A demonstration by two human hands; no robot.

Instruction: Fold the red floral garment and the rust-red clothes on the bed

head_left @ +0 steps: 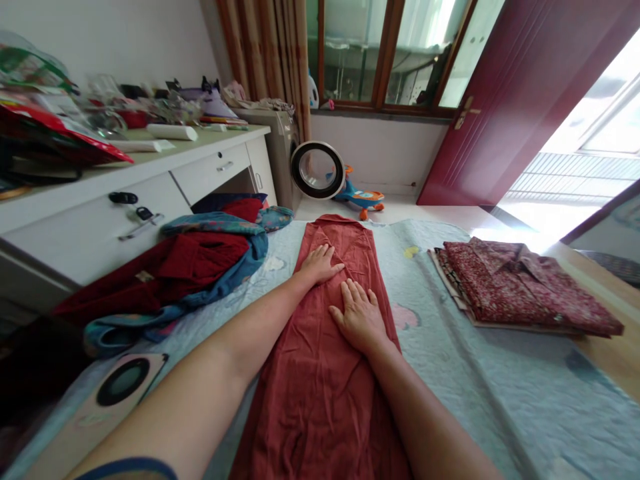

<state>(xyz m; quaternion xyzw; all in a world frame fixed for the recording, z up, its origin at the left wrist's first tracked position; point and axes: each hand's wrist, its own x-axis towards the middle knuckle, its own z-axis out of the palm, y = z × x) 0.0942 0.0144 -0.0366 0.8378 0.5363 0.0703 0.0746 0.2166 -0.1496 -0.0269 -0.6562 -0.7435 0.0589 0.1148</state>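
Observation:
A rust-red garment (320,373) with a collar-like far end lies lengthwise on the light blue bed cover (425,267), its sides folded into a long strip. My left hand (321,265) rests flat on its upper part, fingers stretched toward the far end. Slightly nearer and to the right, my right hand (361,313) lies palm down on the same cloth with fingers spread. Neither hand grips anything. Wrinkles run across the fabric around both palms. The garment's near end runs out of the bottom of the view.
Folded patterned clothes (525,287) are stacked at right. A heap of dark red and blue clothes (210,260) lies at left, beside a white cabinet (95,233) with a cluttered top. Beyond the bed stand a washing machine with its round door (318,171) ajar and a toy ride-on (363,198).

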